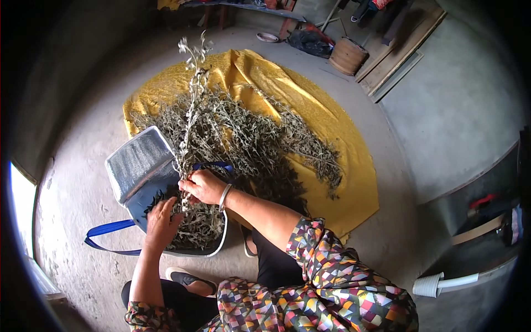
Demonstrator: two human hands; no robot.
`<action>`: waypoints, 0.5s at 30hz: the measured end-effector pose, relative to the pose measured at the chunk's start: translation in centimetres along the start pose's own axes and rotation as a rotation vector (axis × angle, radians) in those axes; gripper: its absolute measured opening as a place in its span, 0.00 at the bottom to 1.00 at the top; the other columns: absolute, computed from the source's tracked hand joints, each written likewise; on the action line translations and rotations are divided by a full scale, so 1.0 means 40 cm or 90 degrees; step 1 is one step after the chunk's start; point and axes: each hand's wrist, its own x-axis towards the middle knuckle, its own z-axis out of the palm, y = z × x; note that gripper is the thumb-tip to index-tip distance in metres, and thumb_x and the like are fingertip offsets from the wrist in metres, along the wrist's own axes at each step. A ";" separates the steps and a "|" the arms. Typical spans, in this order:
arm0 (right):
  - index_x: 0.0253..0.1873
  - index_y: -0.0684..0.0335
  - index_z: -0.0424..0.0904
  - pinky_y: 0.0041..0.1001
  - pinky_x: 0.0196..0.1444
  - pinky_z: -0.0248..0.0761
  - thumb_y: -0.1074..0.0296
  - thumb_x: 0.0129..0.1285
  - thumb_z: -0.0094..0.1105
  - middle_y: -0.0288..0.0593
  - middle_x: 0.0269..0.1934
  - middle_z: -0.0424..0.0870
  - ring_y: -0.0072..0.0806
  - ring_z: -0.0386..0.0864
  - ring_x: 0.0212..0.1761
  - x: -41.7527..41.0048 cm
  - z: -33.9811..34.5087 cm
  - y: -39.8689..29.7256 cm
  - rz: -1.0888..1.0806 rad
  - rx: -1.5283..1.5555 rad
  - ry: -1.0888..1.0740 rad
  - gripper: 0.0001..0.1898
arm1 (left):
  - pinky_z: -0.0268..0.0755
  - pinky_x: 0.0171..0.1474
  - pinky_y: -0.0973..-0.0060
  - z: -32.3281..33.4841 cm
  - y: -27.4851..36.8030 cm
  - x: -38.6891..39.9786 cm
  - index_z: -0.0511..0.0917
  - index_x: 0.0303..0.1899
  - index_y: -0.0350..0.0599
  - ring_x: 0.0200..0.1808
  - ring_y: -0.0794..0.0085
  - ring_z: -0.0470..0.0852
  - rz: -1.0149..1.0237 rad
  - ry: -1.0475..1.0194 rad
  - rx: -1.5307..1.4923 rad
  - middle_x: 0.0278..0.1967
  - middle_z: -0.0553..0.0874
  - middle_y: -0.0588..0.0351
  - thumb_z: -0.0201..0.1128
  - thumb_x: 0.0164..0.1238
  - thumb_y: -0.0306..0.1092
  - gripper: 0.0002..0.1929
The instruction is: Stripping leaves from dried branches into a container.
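My right hand (205, 187), with a pale bangle on its wrist, pinches a tall dried leafy stalk (191, 112) near its lower end. The stalk stands nearly upright over an insulated bag (143, 164) with a silvery lining and its lid folded back. Dried leaves (197, 230) lie inside the bag. Just left of the stalk, my left hand (161, 222) hovers over the leaves with its fingers apart; its fingertips are partly hidden. A large heap of dried plant stalks (249, 137) is spread beyond the bag on a yellow patterned cloth (332, 112).
A blue strap (110, 236) sticks out from the bag's left side onto the concrete floor (79, 199). My shoe (193, 280) is close to the bag's near edge. Farther back are a round wooden tub (348, 56), a black plastic bag (309, 42) and a shallow bowl (267, 37).
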 end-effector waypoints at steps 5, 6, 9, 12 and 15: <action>0.37 0.67 0.78 0.23 0.25 0.76 0.58 0.68 0.51 0.38 0.28 0.80 0.22 0.79 0.23 0.005 0.013 0.014 0.082 0.244 -0.028 0.16 | 0.68 0.33 0.79 -0.007 0.097 -0.008 0.74 0.49 0.38 0.26 0.80 0.74 -0.273 -0.160 -0.691 0.26 0.77 0.62 0.46 0.76 0.46 0.20; 0.36 0.66 0.77 0.24 0.24 0.76 0.58 0.68 0.52 0.38 0.27 0.79 0.22 0.78 0.22 0.007 0.021 0.009 0.096 0.292 -0.030 0.16 | 0.61 0.27 0.83 -0.003 0.088 -0.009 0.75 0.41 0.42 0.21 0.84 0.66 -0.218 -0.133 -0.627 0.21 0.71 0.68 0.46 0.75 0.46 0.17; 0.37 0.66 0.77 0.22 0.22 0.76 0.51 0.66 0.55 0.37 0.26 0.78 0.22 0.78 0.22 0.023 0.021 0.014 0.086 0.294 -0.030 0.19 | 0.50 0.21 0.84 0.006 0.057 -0.009 0.74 0.37 0.45 0.18 0.86 0.60 -0.279 -0.076 -0.620 0.18 0.66 0.70 0.47 0.75 0.48 0.16; 0.39 0.66 0.79 0.20 0.20 0.74 0.44 0.60 0.60 0.36 0.26 0.78 0.22 0.79 0.22 0.019 -0.027 -0.002 0.131 0.258 0.010 0.25 | 0.49 0.22 0.85 -0.012 0.059 -0.001 0.72 0.31 0.47 0.20 0.88 0.59 -0.279 -0.050 -0.570 0.19 0.64 0.71 0.48 0.74 0.44 0.14; 0.37 0.65 0.80 0.17 0.18 0.72 0.46 0.61 0.60 0.36 0.27 0.80 0.21 0.80 0.22 0.017 -0.054 -0.016 0.051 0.275 0.124 0.22 | 0.51 0.23 0.82 -0.025 0.065 0.000 0.71 0.30 0.43 0.22 0.86 0.60 -0.266 -0.043 -0.550 0.20 0.64 0.69 0.48 0.71 0.37 0.12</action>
